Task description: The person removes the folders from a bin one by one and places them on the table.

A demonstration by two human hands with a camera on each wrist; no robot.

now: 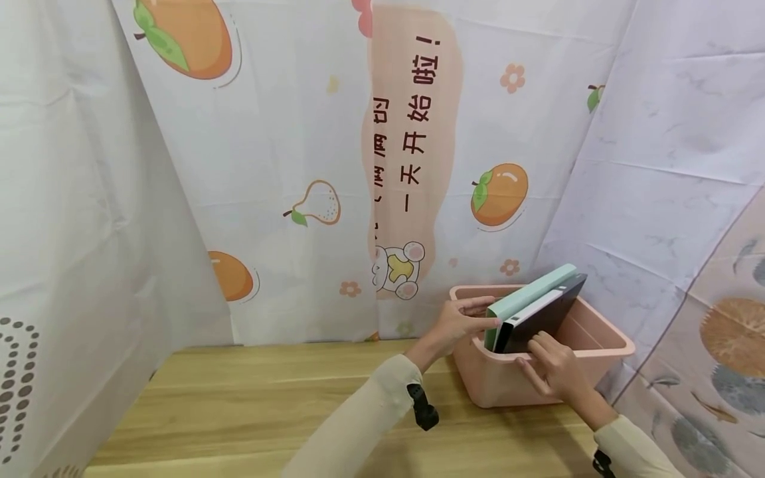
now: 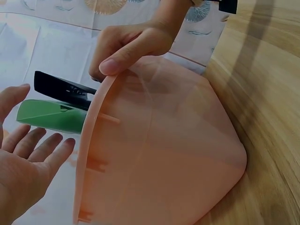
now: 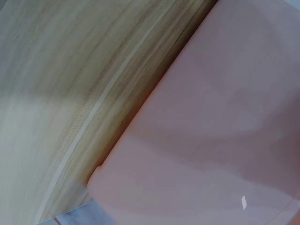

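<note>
pink bin (image 1: pixel 496 385) on table (image 1: pixel 269 405), green folder (image 1: pixel 533 291), black folder (image 1: pixel 552 313) tilted inside, left hand (image 1: pixel 452 325) spread beside them, right hand (image 1: pixel 554 366) gripping bin's rim (image 1: pixel 600 352)

Looking like moulded plastic on the pink bin (image 1: pixel 508 385), running smooth across the wall and giving off a soft, nearly matt sheen. Passing for plastic on the green folder (image 1: pixel 534 291) too, appearing flat-toned from the head camera and slightly glossy from the left wrist. Showing a smooth, dark, plastic-like cover on the black folder (image 1: pixel 550 318). Displaying wood grain on the tabletop (image 1: pixel 239 405), reading as smooth and satiny, without revealing solid timber or laminate. Creasing like thin, matt, printed cloth on the backdrop (image 1: pixel 287 119). Wrinkling as soft, matt fabric on the cream left sleeve (image 1: pixel 358 411).
</note>
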